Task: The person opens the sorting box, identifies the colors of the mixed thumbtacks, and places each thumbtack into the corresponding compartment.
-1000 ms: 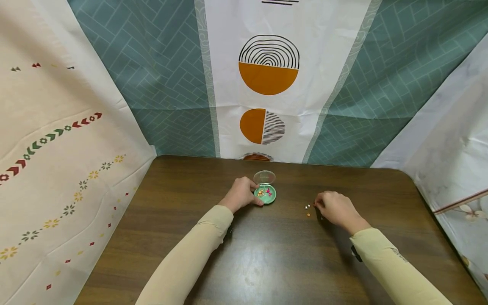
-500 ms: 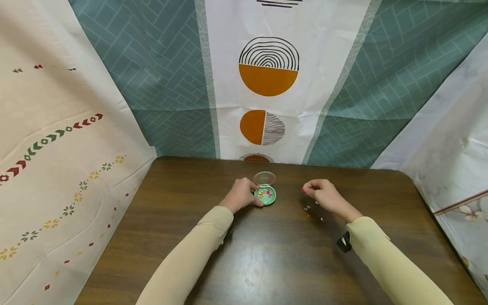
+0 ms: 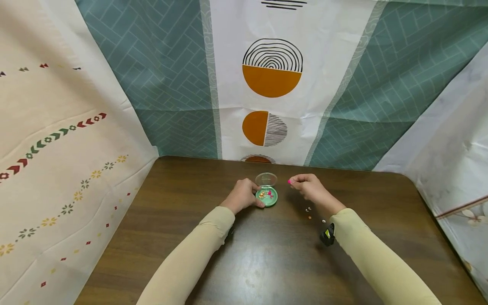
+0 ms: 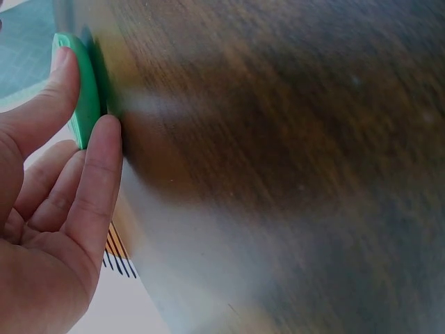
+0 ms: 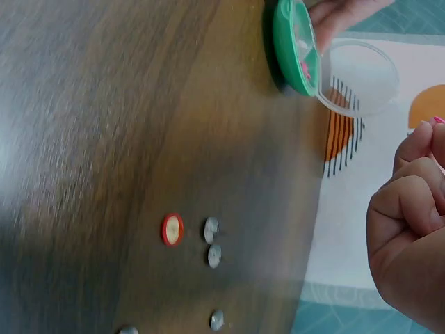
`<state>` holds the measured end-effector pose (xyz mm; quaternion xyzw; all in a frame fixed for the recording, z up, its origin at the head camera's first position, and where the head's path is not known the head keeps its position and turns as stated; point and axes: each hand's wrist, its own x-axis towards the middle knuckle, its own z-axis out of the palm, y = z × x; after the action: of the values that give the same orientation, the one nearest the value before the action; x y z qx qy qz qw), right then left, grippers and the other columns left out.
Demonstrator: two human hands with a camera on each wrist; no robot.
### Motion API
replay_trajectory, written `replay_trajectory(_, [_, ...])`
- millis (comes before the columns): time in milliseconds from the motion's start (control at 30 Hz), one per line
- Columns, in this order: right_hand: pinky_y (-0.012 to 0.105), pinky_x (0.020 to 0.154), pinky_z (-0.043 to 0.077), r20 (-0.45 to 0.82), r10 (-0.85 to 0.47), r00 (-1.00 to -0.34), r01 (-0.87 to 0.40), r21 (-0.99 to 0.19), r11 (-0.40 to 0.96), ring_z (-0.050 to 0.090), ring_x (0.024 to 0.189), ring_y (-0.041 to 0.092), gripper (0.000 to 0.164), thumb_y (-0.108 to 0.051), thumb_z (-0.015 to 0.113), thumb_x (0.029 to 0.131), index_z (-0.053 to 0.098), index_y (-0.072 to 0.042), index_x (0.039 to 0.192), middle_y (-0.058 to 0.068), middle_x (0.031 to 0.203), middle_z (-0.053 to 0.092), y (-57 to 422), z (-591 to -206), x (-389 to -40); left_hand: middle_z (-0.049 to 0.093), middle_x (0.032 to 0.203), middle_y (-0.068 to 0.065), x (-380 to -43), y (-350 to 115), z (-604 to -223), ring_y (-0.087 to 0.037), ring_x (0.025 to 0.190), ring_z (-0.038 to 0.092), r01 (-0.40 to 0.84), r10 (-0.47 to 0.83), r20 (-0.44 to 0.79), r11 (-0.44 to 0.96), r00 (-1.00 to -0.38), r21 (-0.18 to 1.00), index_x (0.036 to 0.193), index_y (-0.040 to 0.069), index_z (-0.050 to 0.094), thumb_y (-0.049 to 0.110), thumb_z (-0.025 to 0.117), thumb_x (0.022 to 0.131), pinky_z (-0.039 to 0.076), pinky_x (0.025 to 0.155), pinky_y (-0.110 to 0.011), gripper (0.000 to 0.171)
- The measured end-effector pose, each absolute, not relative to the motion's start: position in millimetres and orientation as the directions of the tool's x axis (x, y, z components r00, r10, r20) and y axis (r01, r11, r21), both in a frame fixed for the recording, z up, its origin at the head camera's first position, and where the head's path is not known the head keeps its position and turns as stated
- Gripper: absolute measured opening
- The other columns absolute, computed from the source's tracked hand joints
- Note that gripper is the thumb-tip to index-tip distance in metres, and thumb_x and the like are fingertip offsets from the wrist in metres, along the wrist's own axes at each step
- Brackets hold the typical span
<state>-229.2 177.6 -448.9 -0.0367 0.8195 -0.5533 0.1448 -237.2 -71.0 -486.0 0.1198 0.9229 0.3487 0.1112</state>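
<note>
A small round green case (image 3: 275,200) stands on the table with its clear lid (image 3: 266,179) raised. Inside lie several tiny pink and gold-coloured pieces. My left hand (image 3: 244,195) grips the case's left side; in the left wrist view the thumb presses one face of the green case (image 4: 87,97), fingers at its edge. To the right of the case and lifted above the table, my right hand (image 3: 310,187) pinches a tiny bright pink piece (image 3: 289,181) between thumb and forefinger. The right wrist view shows only a sliver of the pink piece (image 5: 439,120).
Below the right hand, several small silver discs (image 5: 211,230) and one red-rimmed pale disc (image 5: 172,229) lie on the brown wooden table (image 3: 259,254). A patterned cloth (image 3: 225,84) hangs behind the table's far edge, with other cloths at both sides.
My right hand has risen from the loose pieces and moved left toward the case, carrying the pink piece. My left hand has stayed on the case.
</note>
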Motion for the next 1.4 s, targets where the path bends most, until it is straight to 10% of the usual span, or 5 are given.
replay_trajectory(300, [0.025, 0.046, 0.027, -0.238, -0.210, -0.948, 0.132, -0.898, 0.420, 0.031, 0.054, 0.011, 0.029, -0.020, 0.055, 0.092, 0.060, 0.001, 0.111, 0.021, 0.101, 0.057, 162, -459, -236, 0.066, 0.102, 0.002, -239, -71, -486, -0.009, 0.094, 0.056, 0.159, 0.304, -0.108, 0.730, -0.947, 0.665, 0.112, 0.011, 0.068, 0.035, 0.088, 0.055, 0.044, 0.078, -0.022, 0.065])
replay_trajectory(700, [0.034, 0.071, 0.039, -0.175, -0.187, -0.966, 0.048, -0.840, 0.540, 0.047, 0.084, 0.020, 0.024, -0.023, 0.059, 0.091, 0.067, -0.002, 0.102, 0.005, 0.098, 0.061, 146, -473, -239, 0.066, 0.102, 0.003, -241, -70, -488, -0.011, 0.093, 0.058, 0.164, 0.313, -0.109, 0.726, -0.944, 0.668, 0.113, 0.010, 0.067, 0.034, 0.088, 0.056, 0.045, 0.075, -0.022, 0.065])
replay_trajectory(1400, [0.030, 0.059, 0.041, -0.067, -0.231, -0.971, -0.113, -0.720, 0.685, 0.050, 0.068, 0.016, 0.015, -0.022, 0.063, 0.089, 0.070, -0.009, 0.089, -0.001, 0.075, 0.060, 129, -481, -237, 0.064, 0.106, 0.005, -241, -71, -491, -0.011, 0.096, 0.057, 0.184, 0.328, -0.094, 0.719, -0.940, 0.670, 0.113, 0.010, 0.067, 0.035, 0.087, 0.056, 0.044, 0.076, -0.021, 0.065])
